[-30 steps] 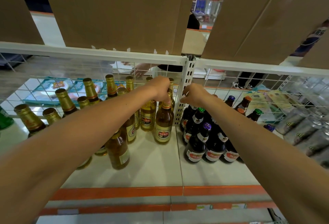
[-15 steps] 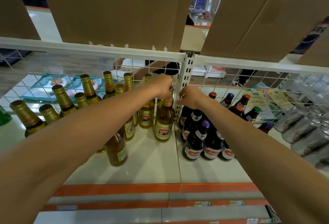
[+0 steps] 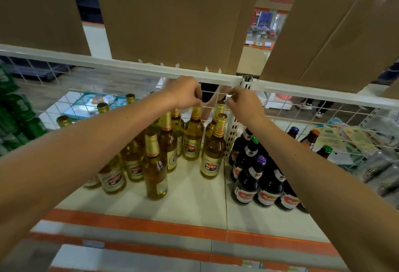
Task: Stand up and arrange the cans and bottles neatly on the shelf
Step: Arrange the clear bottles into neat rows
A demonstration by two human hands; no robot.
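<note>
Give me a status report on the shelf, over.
Left grip pinching gold bottle neck. Right grip curled by next cap, hold unclear. Dark bottles upright. Shelf rail close overhead.

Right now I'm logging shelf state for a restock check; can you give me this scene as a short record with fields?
Left hand: grips the top of a golden bottle, back row
Right hand: fingers curled near the divider post; grasp unclear
Other golden bottles: upright, loose cluster, left bay
Dark bottles: upright, in rows, right bay
Silver cans: far right, apparently lying down
Upper shelf: cardboard sheets
</note>
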